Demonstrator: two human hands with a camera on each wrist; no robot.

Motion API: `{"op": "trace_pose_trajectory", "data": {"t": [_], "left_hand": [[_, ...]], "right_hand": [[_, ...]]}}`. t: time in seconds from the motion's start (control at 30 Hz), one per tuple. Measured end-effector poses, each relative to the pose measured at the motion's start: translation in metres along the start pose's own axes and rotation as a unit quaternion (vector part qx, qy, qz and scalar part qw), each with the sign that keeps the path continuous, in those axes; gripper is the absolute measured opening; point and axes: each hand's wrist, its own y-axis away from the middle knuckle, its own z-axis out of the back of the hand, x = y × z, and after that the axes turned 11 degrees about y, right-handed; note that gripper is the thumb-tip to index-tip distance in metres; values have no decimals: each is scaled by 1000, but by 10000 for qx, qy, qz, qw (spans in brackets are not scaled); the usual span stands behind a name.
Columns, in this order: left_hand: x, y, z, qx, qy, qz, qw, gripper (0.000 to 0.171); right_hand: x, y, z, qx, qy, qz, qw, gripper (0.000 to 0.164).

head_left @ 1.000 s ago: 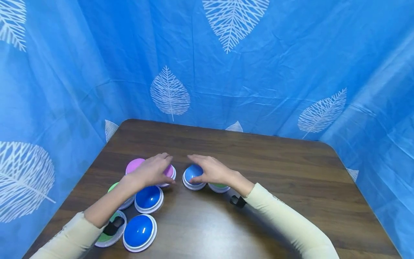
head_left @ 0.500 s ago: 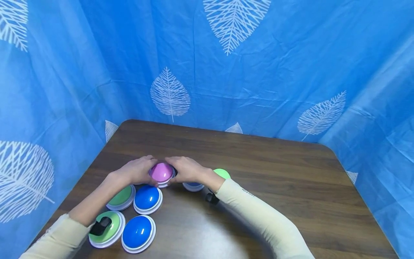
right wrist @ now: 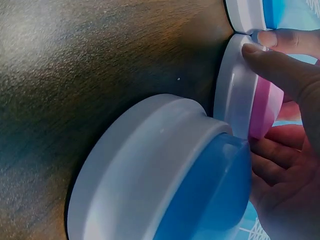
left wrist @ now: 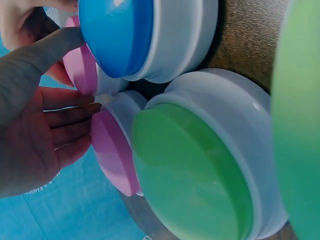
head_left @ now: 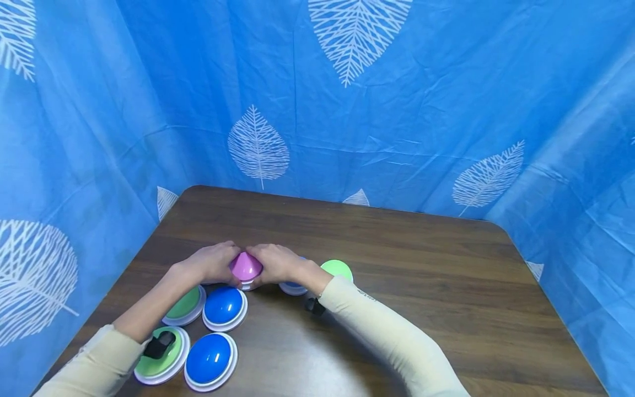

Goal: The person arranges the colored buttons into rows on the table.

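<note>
In the head view, a pink domed push button (head_left: 246,268) with a white base sits on the table between both hands. My left hand (head_left: 210,264) holds its left side between thumb and fingers, and my right hand (head_left: 278,263) grips its right side. The right wrist view shows the right thumb (right wrist: 270,62) on the white base, with the fingers around the far side of the pink dome (right wrist: 267,105). In the left wrist view, the left fingertips reach between this button and a second pink button (left wrist: 112,152), which the left hand hides from the head view.
Left on the table (head_left: 421,264) stand two blue buttons, the upper (head_left: 223,304) and lower (head_left: 208,358), beside two green ones, the upper (head_left: 184,304) and lower (head_left: 154,364). Another blue button (head_left: 294,288), partly covered, and a green one (head_left: 337,268) stand right. A blue curtain (head_left: 347,110) surrounds the table.
My right hand has moved left from the blue button to the pink one. My left hand has shifted slightly left, and both hands have closed in around the pink dome.
</note>
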Motion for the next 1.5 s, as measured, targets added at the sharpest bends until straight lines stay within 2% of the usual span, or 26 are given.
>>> {"op": "trace_pose_trajectory", "data": {"t": [0.2,0.4,0.77,1.1,1.33,1.5], "left_hand": [[-4,-4,0,140,-29,68,9999,65],[-2,-8,-1,75,-101,74,9999,63],[-5,-7,2,-304,-267,-395,9984,65],[-10,-10,2,-631,-273,-787,9945,64],[-25,-13,5,-888,1,-1166,9892,67],[-40,-23,1,-1210,-20,-1548,9805,69]], "right_hand": [[0,-1,-4,27,-17,-9,10000,71],[-1,-2,-4,-98,-52,46,9999,68],[-8,5,2,-495,-203,-46,9986,71],[-17,24,11,-778,-340,-134,9963,75],[-30,44,24,-1019,-642,-23,9927,77],[-46,66,33,-1151,-958,-10,9887,81]]}}
